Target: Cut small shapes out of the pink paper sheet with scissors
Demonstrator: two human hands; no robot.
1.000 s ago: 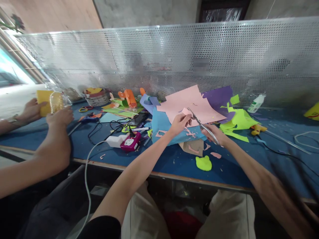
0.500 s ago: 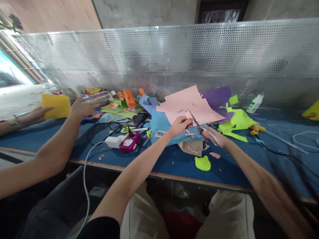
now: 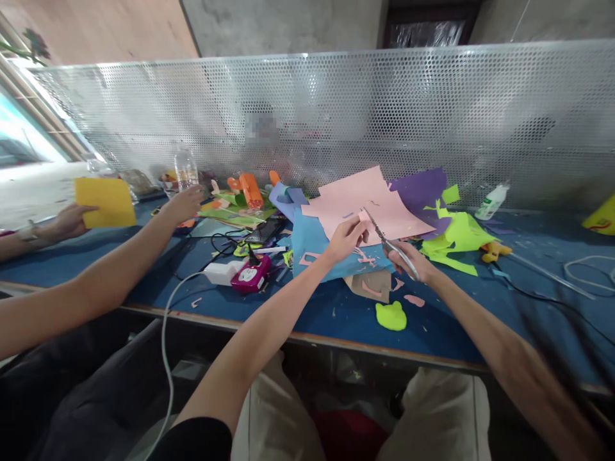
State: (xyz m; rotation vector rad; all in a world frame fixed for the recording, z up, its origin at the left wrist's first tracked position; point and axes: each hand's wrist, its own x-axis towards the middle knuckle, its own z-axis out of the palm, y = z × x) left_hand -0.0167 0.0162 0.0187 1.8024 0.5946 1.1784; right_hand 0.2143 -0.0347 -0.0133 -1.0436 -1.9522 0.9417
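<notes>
My right hand (image 3: 409, 257) is closed round the handles of a pair of scissors (image 3: 379, 235), blades pointing up and to the left. Between the fingertips of my left hand (image 3: 346, 238) is a small piece of pink paper (image 3: 366, 221), right beside the blades. Both hands are above a large pink sheet (image 3: 365, 186) with cut edges. Beneath that sheet are a blue sheet (image 3: 307, 237) and a purple sheet (image 3: 427, 182). Thin pink offcuts (image 3: 368, 259) lie on the blue sheet. A yellow-green cat-head shape (image 3: 391, 315) rests near the table's front edge.
At the left, a co-worker's hands hold yellow paper (image 3: 106, 202) and touch a clear bottle (image 3: 185, 168). A purple power adapter (image 3: 250, 274) with a white plug and cable stands left of my arm. Lime scraps (image 3: 456, 234), a glue bottle (image 3: 492, 201) and a yellow glue gun (image 3: 494, 250) lie right.
The co-worker's bottle has gone from lying to upright, and that arm has reached farther right. My hands and the scissors have shifted only slightly at the same spot.
</notes>
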